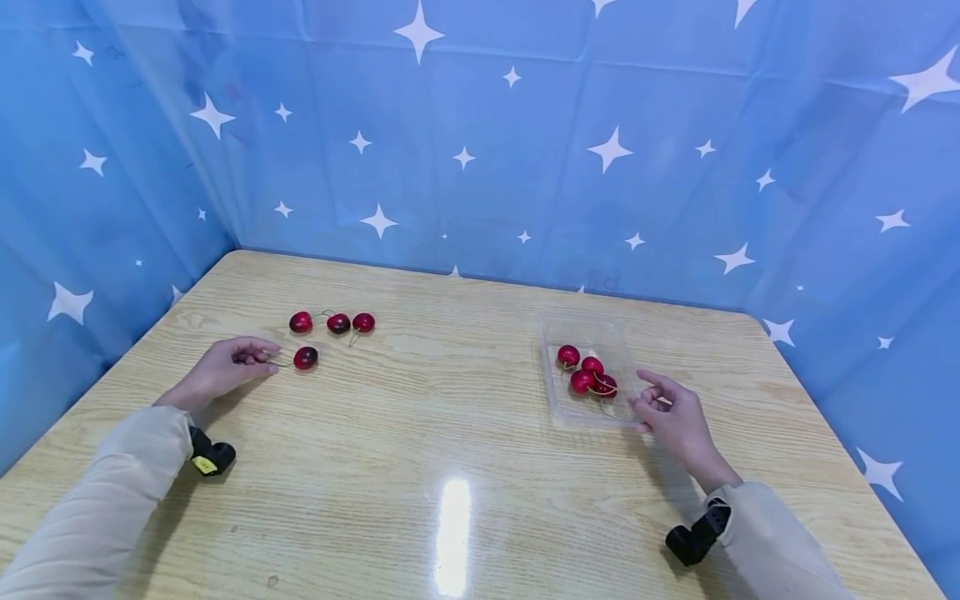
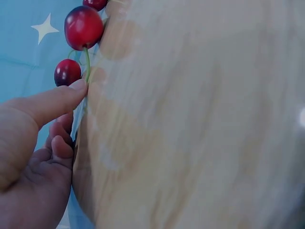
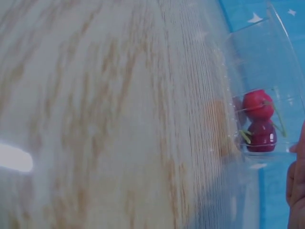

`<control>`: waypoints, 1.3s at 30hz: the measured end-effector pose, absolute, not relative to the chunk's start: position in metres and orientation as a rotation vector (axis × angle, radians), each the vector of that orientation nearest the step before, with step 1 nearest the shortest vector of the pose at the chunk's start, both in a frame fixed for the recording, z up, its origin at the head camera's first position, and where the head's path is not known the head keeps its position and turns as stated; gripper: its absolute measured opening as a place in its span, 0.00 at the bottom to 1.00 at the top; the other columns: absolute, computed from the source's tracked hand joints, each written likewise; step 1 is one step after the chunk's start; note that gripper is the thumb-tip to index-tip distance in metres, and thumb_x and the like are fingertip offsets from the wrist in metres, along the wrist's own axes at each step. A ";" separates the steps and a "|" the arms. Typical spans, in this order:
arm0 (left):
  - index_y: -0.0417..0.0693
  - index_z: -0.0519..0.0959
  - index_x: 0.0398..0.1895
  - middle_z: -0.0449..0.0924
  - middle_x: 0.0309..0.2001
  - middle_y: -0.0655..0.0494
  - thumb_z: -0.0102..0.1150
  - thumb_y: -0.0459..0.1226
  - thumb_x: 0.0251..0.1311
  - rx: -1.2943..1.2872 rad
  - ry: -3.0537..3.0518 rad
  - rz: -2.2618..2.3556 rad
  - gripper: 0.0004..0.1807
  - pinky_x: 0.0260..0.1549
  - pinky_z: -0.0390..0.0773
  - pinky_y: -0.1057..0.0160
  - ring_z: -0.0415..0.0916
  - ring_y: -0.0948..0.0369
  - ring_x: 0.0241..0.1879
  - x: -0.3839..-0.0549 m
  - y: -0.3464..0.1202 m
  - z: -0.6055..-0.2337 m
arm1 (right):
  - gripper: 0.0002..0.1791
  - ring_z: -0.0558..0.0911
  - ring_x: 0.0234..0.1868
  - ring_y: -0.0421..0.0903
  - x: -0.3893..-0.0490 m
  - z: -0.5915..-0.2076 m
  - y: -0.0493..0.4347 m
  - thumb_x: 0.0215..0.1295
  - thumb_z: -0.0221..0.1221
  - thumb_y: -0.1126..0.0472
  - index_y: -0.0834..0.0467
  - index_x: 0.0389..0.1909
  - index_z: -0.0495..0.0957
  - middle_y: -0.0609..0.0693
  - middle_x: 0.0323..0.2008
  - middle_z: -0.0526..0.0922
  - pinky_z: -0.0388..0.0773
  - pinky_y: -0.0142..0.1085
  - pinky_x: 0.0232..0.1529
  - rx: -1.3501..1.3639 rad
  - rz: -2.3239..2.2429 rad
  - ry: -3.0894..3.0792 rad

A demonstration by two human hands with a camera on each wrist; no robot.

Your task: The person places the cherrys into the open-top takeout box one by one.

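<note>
My left hand (image 1: 228, 367) is at the left of the table, pinching a dark red cherry (image 1: 305, 358) by its green stem (image 2: 87, 67) between thumb and fingers. The fruit lies at or just above the wood; I cannot tell which. Just beyond it are three more cherries with stems (image 1: 338, 323). On the right, my right hand (image 1: 675, 417) holds the near right edge of a clear plastic box (image 1: 551, 400) with thumb and finger. Inside that box several red cherries (image 1: 582, 382) lie together. Only part of the right hand (image 3: 296, 186) shows in the right wrist view.
The light wood table (image 1: 390, 467) carries a bright glare spot near its front. A blue curtain with white stars (image 1: 480, 150) hangs along the back and both sides. Bare wood lies between the loose cherries and the box.
</note>
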State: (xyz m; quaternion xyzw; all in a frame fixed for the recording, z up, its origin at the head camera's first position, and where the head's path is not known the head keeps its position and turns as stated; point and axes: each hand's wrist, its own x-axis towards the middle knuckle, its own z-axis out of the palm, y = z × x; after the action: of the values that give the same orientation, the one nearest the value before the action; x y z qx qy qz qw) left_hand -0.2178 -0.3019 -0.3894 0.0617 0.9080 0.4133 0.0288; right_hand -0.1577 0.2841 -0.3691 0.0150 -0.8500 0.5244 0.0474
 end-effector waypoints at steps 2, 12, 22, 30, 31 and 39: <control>0.34 0.72 0.49 0.72 0.39 0.46 0.57 0.42 0.56 0.190 2.805 1.273 0.23 0.28 0.68 0.71 0.66 0.66 0.31 -0.218 -0.303 -0.389 | 0.26 0.75 0.20 0.35 -0.157 -0.369 0.284 0.57 0.53 0.72 0.72 0.58 0.60 0.50 0.27 0.68 0.76 0.29 0.21 0.043 1.611 -2.589; 0.37 0.73 0.49 0.74 0.40 0.46 0.56 0.46 0.56 0.144 2.807 1.197 0.24 0.29 0.69 0.70 0.67 0.64 0.33 -0.218 -0.305 -0.388 | 0.26 0.75 0.19 0.37 -0.157 -0.367 0.284 0.58 0.52 0.72 0.72 0.58 0.60 0.51 0.27 0.68 0.75 0.30 0.21 0.055 1.617 -2.609; 0.38 0.77 0.42 0.75 0.41 0.45 0.56 0.46 0.56 0.193 2.868 1.085 0.20 0.28 0.67 0.68 0.66 0.60 0.33 -0.221 -0.301 -0.387 | 0.26 0.76 0.20 0.38 -0.156 -0.365 0.284 0.59 0.51 0.72 0.72 0.59 0.59 0.52 0.27 0.68 0.76 0.30 0.22 0.057 1.595 -2.624; 0.38 0.78 0.39 0.75 0.44 0.43 0.53 0.48 0.58 0.212 2.858 1.065 0.20 0.34 0.67 0.64 0.68 0.58 0.37 -0.223 -0.301 -0.387 | 0.26 0.75 0.20 0.37 -0.156 -0.366 0.284 0.58 0.52 0.72 0.72 0.59 0.59 0.51 0.27 0.68 0.76 0.30 0.22 0.047 1.588 -2.620; 0.38 0.77 0.40 0.74 0.44 0.43 0.52 0.48 0.58 0.208 2.848 1.071 0.20 0.35 0.66 0.64 0.68 0.57 0.38 -0.223 -0.301 -0.387 | 0.26 0.75 0.20 0.37 -0.156 -0.365 0.284 0.59 0.52 0.72 0.72 0.59 0.59 0.51 0.27 0.68 0.76 0.30 0.22 0.045 1.588 -2.622; 0.37 0.74 0.45 0.72 0.46 0.43 0.50 0.50 0.59 0.166 2.786 1.144 0.25 0.35 0.65 0.66 0.65 0.58 0.39 -0.220 -0.306 -0.387 | 0.26 0.75 0.19 0.38 -0.157 -0.366 0.284 0.59 0.52 0.71 0.72 0.59 0.59 0.52 0.27 0.68 0.76 0.31 0.22 0.050 1.572 -2.632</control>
State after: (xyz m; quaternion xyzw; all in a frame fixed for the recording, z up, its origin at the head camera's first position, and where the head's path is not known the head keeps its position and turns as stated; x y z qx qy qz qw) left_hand -0.2196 -0.3057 -0.3871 0.0551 0.9218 0.3786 0.0623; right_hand -0.1569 0.2841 -0.3664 0.0163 -0.8578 0.5123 0.0376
